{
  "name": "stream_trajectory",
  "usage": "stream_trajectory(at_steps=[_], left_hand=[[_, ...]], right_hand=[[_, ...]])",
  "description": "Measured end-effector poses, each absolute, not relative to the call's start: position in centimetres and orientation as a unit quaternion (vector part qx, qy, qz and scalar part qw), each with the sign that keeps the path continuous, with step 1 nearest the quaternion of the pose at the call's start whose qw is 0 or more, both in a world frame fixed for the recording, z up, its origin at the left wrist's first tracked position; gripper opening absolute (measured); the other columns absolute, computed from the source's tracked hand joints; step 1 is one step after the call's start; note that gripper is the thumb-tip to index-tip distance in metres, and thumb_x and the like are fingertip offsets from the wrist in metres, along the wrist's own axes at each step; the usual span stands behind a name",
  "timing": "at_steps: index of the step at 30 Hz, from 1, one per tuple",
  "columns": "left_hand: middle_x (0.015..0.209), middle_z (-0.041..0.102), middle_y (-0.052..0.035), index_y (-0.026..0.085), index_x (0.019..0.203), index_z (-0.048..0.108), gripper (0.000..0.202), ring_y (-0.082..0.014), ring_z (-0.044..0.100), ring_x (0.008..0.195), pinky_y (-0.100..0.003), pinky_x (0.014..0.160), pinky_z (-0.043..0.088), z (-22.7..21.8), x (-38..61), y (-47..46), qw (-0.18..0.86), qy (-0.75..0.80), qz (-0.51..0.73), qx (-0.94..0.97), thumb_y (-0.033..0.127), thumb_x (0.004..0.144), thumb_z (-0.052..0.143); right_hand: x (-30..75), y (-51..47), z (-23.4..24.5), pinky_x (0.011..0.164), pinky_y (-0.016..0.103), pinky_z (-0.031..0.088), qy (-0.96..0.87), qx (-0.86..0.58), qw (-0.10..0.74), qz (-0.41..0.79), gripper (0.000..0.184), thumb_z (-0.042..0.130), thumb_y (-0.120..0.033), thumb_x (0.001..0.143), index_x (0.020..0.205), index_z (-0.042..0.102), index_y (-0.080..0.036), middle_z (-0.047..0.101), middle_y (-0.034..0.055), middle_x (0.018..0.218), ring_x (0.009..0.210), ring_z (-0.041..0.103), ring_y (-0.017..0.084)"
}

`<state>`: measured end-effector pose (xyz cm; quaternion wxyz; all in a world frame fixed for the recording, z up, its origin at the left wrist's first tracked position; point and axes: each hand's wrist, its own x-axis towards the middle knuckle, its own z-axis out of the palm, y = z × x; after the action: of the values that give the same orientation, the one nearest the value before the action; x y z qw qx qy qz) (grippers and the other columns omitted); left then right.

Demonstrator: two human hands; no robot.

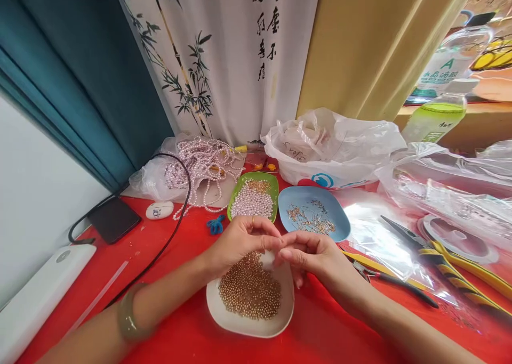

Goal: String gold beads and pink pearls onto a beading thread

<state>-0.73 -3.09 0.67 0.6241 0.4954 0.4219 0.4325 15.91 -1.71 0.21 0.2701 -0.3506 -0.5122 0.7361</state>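
My left hand (250, 239) and my right hand (308, 252) meet fingertip to fingertip above a white dish (252, 329). Both are pinched closed; whatever lies between the fingertips is too small to make out. Gold beads (250, 289) fill much of the dish below. Just beyond my hands, a green dish (276, 188) holds pale pink pearl beads (252, 201) and some small gold beads (259, 186). Beside it on the right, a blue dish (340, 215) contains thin metal pins and small gold pieces (314, 220).
Pearl strands (200, 167) lie on plastic at the back left, near a black cable (188, 193) and a phone (114, 220). Plastic bags (336, 145) stand behind. Long-nosed pliers (436, 257) and smaller black-handled pliers (400, 284) lie on the right of the red table (172, 310).
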Motion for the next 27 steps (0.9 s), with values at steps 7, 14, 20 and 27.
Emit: stream_trajectory(at_steps=[7, 14, 20, 27], left_hand=[[0.063, 0.057, 0.0012, 0.016, 0.064, 0.065, 0.002, -0.0093, 0.050, 0.061, -0.022, 0.058, 0.038, 1.35, -0.66, -3.33, 0.626, 0.410, 0.441, 0.496, 0.018, 0.065, 0.066], [0.060, 0.055, 0.0025, 0.015, 0.063, 0.063, 0.005, -0.0075, 0.047, 0.057, -0.020, 0.056, 0.035, 1.38, -0.83, -3.16, 0.594, 0.445, 0.443, 0.503, 0.018, 0.067, 0.065], [0.061, 0.054, 0.0026, 0.015, 0.065, 0.061, 0.007, -0.0065, 0.044, 0.054, -0.019, 0.052, 0.034, 1.31, -0.89, -3.09, 0.581, 0.465, 0.446, 0.497, 0.020, 0.067, 0.064], [0.065, 0.051, 0.0033, 0.015, 0.068, 0.057, 0.011, -0.0057, 0.041, 0.053, -0.019, 0.050, 0.032, 1.22, -0.88, -3.23, 0.556, 0.506, 0.442, 0.489, 0.024, 0.069, 0.063]], right_hand=[[16.04, -1.80, 0.57, 0.040, 0.017, 0.033, -0.540, -0.330, 0.256, 0.731, 0.021, 0.065, -0.034, 0.069, 0.060, 0.060, -0.015, 0.050, -0.0056, 0.040, 0.038, 0.044, 0.005], [16.25, -1.55, 0.36, 0.042, 0.018, 0.030, -0.551, -0.336, 0.239, 0.725, 0.022, 0.064, -0.034, 0.069, 0.060, 0.060, -0.014, 0.053, -0.0048, 0.044, 0.039, 0.041, 0.004], [16.26, -1.45, 0.16, 0.043, 0.019, 0.031, -0.543, -0.338, 0.236, 0.732, 0.020, 0.064, -0.032, 0.068, 0.060, 0.059, -0.014, 0.061, -0.0011, 0.055, 0.040, 0.042, 0.004], [16.84, -1.08, 0.04, 0.042, 0.018, 0.033, -0.534, -0.322, 0.244, 0.743, 0.012, 0.056, -0.022, 0.072, 0.063, 0.057, -0.015, 0.062, -0.0008, 0.053, 0.040, 0.047, 0.005]])
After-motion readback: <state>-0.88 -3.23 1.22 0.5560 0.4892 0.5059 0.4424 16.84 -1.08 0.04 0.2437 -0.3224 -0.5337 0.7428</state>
